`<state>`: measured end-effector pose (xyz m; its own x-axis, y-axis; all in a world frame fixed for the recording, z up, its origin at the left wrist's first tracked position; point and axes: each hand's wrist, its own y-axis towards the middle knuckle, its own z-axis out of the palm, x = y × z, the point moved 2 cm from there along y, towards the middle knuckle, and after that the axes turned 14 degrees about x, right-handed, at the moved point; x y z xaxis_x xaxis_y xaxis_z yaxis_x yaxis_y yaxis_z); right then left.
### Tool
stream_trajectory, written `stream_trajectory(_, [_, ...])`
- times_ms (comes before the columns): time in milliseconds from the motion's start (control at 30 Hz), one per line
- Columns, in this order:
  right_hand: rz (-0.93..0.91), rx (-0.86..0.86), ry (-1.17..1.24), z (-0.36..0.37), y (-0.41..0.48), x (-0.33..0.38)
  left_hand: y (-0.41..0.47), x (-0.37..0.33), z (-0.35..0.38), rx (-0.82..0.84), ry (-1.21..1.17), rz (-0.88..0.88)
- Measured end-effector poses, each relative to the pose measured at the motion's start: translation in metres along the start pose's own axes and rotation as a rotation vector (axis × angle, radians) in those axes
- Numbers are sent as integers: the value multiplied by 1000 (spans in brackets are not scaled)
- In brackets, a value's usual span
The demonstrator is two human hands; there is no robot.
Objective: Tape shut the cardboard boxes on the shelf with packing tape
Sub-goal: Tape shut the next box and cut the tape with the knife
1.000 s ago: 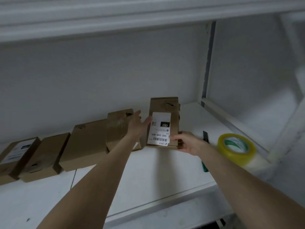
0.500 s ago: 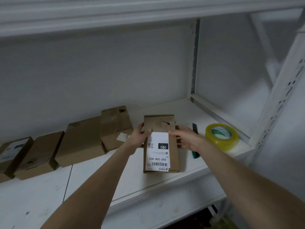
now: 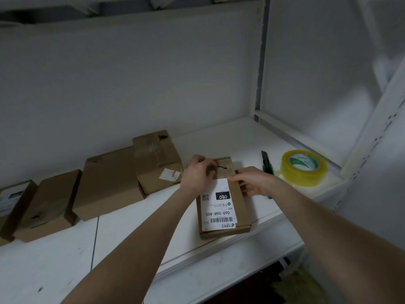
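Clock directions are taken from the labelled box at the centre of the dial.

The white shelf [image 3: 54,260] fills the view. Its left part runs out of frame at 9 o'clock, and the dark gap below its front lip at 5 o'clock is too murky to read. Four plain cardboard boxes stand along the back wall from 9 to 11 o'clock. The largest box [image 3: 107,183] is in the middle, with a taped box [image 3: 157,159] pressed to its right side, tilted and bearing a torn white sticker. The brown box [image 3: 50,200] on its left leans backward. The far-left box [image 3: 15,198] is cut by the frame edge and its label is a blur.

The labelled box [image 3: 225,216] lies flat near the shelf's front edge, with no tape visible on it. Its white shipping label [image 3: 219,209] shows "060-06B-A05" and a barcode, but the small print is illegible.

The left hand [image 3: 197,174] curls its fingers over the box's 11 o'clock corner, gripping it and covering that end. The right hand [image 3: 252,181] clasps the 2 o'clock edge with the thumb on top at the label's corner. Its fingers run down the side, partly out of sight. Both forearms cross the shelf front.

The tape roll [image 3: 304,167], yellowish with green print in its core, lies flat at 2 o'clock, apart from both hands. The green-and-black utility knife [image 3: 267,163] lies between the roll and the box, its near end hidden behind the right wrist.
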<state>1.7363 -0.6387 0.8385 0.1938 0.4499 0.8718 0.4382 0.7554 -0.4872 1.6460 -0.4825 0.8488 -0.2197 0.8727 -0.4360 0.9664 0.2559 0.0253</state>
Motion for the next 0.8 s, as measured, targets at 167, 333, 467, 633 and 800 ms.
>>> stream_trajectory(167, [53, 14, -113, 5, -5, 8, 5, 9, 3, 84, 8, -34])
stream_trajectory(333, [55, 11, -165, 10, 0, 8, 10, 8, 5, 147, 52, 11])
stream_trajectory(467, [69, 10, -192, 13, -1, 9, 19, 2, 4, 202, 130, 43])
stream_trajectory(633, [73, 19, -191, 12, 1, 8, 27, -4, -2, 244, 258, 58])
stream_trajectory(800, [78, 25, -183, 12, 2, 7, 30, -8, -5, 302, 371, 77])
